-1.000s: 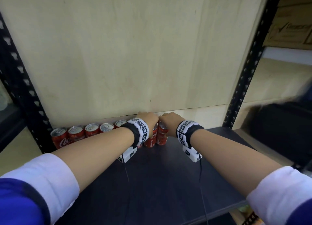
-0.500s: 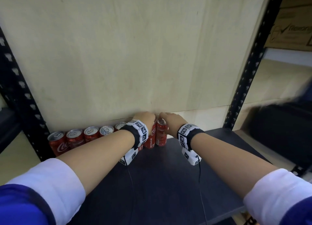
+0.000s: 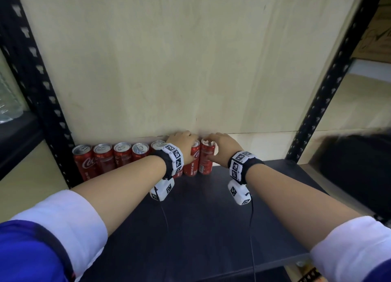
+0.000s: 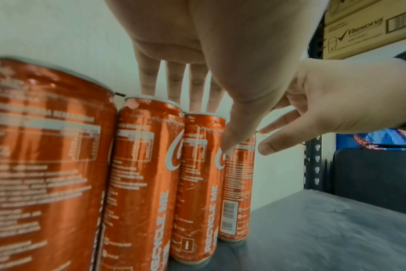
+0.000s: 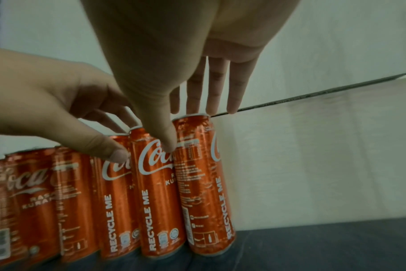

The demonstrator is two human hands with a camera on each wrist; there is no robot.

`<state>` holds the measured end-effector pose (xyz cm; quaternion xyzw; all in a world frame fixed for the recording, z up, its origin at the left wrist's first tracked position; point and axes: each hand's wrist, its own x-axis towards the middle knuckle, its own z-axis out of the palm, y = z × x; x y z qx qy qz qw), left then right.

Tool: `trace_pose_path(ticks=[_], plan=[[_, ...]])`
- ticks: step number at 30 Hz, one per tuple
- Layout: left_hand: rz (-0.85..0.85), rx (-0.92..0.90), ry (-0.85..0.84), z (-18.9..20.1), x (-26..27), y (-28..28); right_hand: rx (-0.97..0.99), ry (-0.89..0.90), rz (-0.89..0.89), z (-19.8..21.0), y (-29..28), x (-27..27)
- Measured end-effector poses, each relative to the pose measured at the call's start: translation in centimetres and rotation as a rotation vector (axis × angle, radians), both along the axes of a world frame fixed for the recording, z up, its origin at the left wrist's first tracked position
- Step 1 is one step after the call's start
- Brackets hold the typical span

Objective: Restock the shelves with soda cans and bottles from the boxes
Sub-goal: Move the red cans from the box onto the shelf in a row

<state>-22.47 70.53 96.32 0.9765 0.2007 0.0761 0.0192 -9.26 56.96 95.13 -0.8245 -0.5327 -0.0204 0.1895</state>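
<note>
A row of red Coca-Cola cans [image 3: 112, 159] stands upright along the back of the dark shelf board [image 3: 211, 218]. My left hand [image 3: 182, 140] hovers over the second can from the right [image 3: 193, 163], its fingers straight over the can tops and its thumb tip touching the front of that can [image 4: 197, 183]. My right hand [image 3: 220, 144] is at the rightmost can [image 3: 207, 161], with straight fingers [image 5: 211, 88] above its rim and the thumb resting on its front [image 5: 202, 174]. Neither hand wraps a can.
A pale wooden back panel [image 3: 169, 59] rises right behind the cans. Black perforated uprights [image 3: 317, 104] frame the bay on both sides. The shelf board to the right of the row is bare. A cardboard box [image 4: 359, 27] sits on a neighbouring shelf, with a dark bulky object [image 3: 359, 165] below it.
Both hands went from curled grips on the two rightmost cans to straightened, loosened fingers. The two cans now stand in line with the row against the back panel.
</note>
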Motion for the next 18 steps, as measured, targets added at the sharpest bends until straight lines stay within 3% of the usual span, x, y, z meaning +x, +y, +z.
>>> trace_pose_path(ticks=[6, 14, 18], plan=[[0.055, -0.175, -0.113, 0.7, -2.5, -0.5, 0.119, 0.047, -0.011, 0.3, -4.1, 1.2], [0.288, 0.032, -0.028, 0.3, -7.9, -3.7, -0.276, -0.125, -0.069, -1.0, -11.7, 3.5], [0.472, -0.021, 0.058, -1.0, -10.6, -7.3, -0.359, -0.134, -0.038, -2.0, -15.4, 4.6]])
